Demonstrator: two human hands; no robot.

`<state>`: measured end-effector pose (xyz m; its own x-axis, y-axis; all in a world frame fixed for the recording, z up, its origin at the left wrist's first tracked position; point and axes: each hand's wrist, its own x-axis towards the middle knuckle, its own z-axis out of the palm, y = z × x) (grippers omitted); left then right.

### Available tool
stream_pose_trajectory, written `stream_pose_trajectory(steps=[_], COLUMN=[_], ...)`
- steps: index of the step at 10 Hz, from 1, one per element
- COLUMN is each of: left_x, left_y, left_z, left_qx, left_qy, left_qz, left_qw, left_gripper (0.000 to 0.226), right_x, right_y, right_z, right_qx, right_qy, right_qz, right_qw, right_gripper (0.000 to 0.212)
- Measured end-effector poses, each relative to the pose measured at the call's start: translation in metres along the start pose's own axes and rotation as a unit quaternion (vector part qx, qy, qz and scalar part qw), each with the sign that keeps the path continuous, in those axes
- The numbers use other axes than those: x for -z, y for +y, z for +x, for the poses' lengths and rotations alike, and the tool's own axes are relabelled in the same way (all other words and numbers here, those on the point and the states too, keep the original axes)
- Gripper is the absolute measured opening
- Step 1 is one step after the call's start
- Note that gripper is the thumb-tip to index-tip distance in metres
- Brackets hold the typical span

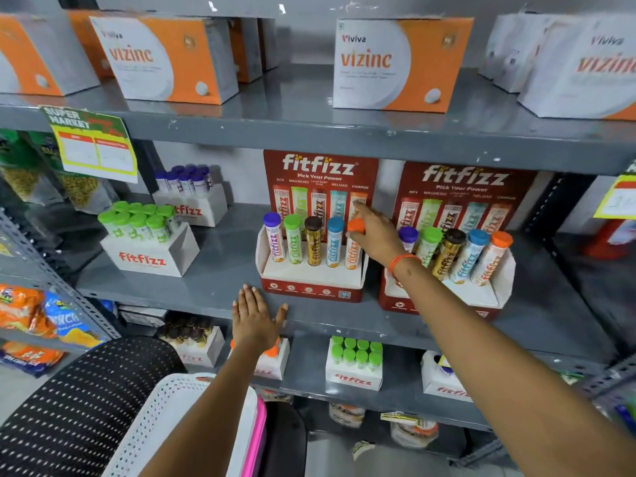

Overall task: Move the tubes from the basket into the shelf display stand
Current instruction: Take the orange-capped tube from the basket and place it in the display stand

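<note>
Orange-capped tube (354,247) stands rightmost in the red display stand (311,292) at frame centre, right hand (373,234) pinching its cap (four other tubes alongside). Left hand (256,320) lies spread flat on the shelf edge (344,325); white basket (179,418) sits lower centre.

Shelf stock around the work area
Orange-and-white Vizinc boxes (401,63) on the top shelf — snack packets (38,318) lower left, a supermarket price tag (93,144) hanging.

"fitfizz" on the display stand (311,287), "vizinc" on an upper-shelf box (399,63)
</note>
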<state>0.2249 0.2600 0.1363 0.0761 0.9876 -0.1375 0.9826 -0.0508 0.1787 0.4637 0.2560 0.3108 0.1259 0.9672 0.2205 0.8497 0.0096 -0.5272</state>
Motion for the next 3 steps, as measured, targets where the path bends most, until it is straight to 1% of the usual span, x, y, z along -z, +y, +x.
stream_pose_trajectory(steps=[1, 2, 3], left_x=[0.009, 0.016, 0.042], left_y=[0.003, 0.003, 0.012], left_z=[-0.003, -0.007, -0.003], left_qx=[0.000, 0.007, 0.016], left_qy=[-0.006, -0.034, -0.081], left_qz=[0.005, 0.003, -0.033], left_qw=[1.000, 0.999, 0.996], left_gripper=[0.087, 0.088, 0.086], right_x=[0.004, 0.005, 0.004], right_y=[-0.002, -0.006, -0.014], right_z=[-0.002, -0.009, -0.023], right_qx=[-0.024, -0.039, -0.031], right_qy=[-0.009, -0.017, 0.032], right_qz=[0.011, 0.016, -0.107], right_qw=[1.000, 0.999, 0.993], right_gripper=[0.071, 0.087, 0.088])
